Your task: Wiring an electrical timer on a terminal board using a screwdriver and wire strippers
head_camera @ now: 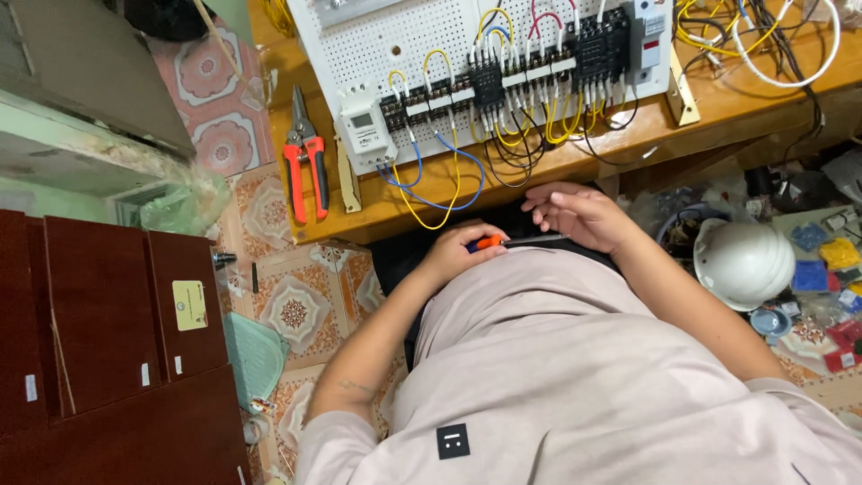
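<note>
Item: orange-handled screwdriver [503, 241]. Held level against the front of the person's light shirt, just below the edge of the wooden surface [359, 211]. Left hand [460, 254]: fingers clamped round the orange handle. Right hand [575, 216]: resting over the dark shaft end, fingers curled loosely together; whether they pinch the tip cannot be told.

Item: white perforated wiring board [404, 45], propped on the surface. Carries a row of black terminal blocks and relays [503, 81], a small white timer module [364, 126] and a white breaker [648, 36]. Yellow, blue, black and red wires loop out; a blue and yellow loop [440, 193] hangs past the board's lower edge, near both hands.

Risks, as judged:
- The shaft lies close to the right palm; a slip of the left hand's grip could jab it.
- The hanging loops sit just above the hands; a raised tool could snag one and pull a lead from its terminal.
- The tool is held off the surface, so it would drop to the floor if let go.

Surroundings: red-handled cutters [305, 162] on the surface left of the board; a tangle of yellow and white cable [772, 45] at the far right; a white hard hat [743, 262] beside the right forearm; small parts bags [826, 260] beyond it; dark red cabinet [99, 341] at the left; patterned tile floor [296, 310].
</note>
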